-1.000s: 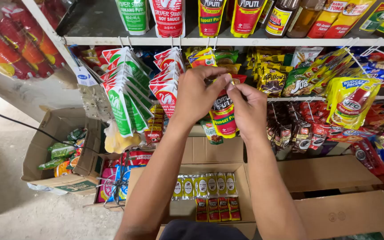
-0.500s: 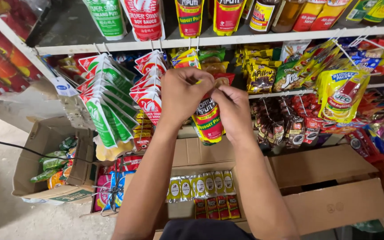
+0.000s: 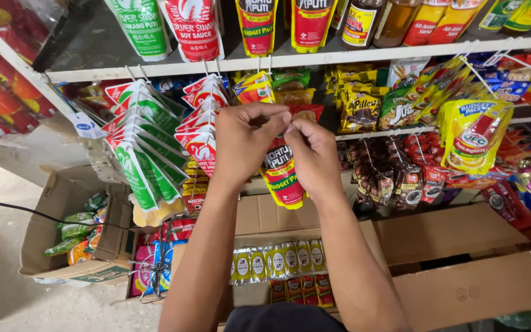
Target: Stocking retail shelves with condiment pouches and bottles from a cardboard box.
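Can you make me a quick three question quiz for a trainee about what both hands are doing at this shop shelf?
1. True or false: both hands pinch the top of the red pouch.
2. Which hanging packs are beside the left hand?
A. green and white sachets
B. blue bottles
C. brown jars
3. Fill in: below the arms, an open cardboard box holds rows of small ______.

Key
1. True: the left hand and the right hand meet at the pouch's top edge.
2. A.
3. sachets, greenish in one row and red in the next.
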